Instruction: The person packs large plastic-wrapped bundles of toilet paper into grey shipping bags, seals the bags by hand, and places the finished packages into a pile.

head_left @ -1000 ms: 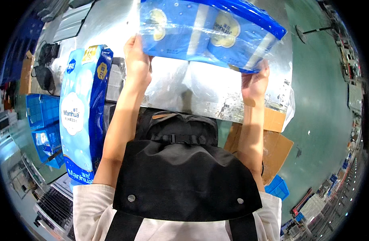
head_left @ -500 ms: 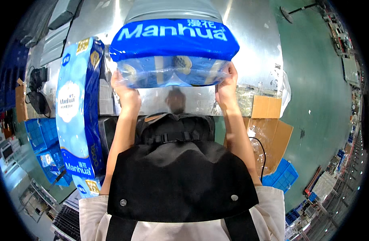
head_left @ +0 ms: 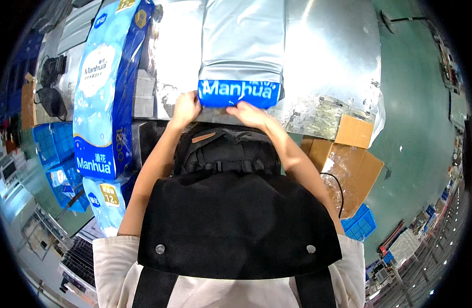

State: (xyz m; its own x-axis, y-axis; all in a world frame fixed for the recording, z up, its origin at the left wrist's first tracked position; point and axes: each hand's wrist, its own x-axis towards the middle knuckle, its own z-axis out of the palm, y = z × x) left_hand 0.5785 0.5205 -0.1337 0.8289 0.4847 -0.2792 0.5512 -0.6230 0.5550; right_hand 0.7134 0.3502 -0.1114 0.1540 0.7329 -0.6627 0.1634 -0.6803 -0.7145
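Observation:
A blue plastic-wrapped tissue pack [head_left: 239, 93] lies on the metal table, mostly inside a grey plastic mailing bag [head_left: 243, 38]. Only its near end sticks out of the bag's mouth. At the near left corner of the pack, my left hand [head_left: 185, 110] holds on with curled fingers. My right hand [head_left: 249, 115] grips the near edge, a little right of its middle, its thumb side up against the blue wrap. The undersides of the fingers are hidden.
Long light-blue tissue packs [head_left: 95, 110] stand in a row on the left. Grey bags [head_left: 81, 32] lie at the far left. An opened cardboard box [head_left: 349, 172] and a blue crate [head_left: 360, 224] sit at the right. The metal table [head_left: 331, 56] extends beyond the bag. A black bag [head_left: 236, 220] hangs at my chest.
The tissue pack has gone deeper into the grey bag, leaving only its end exposed. Both hands have moved closer together at its near end. The view has shifted.

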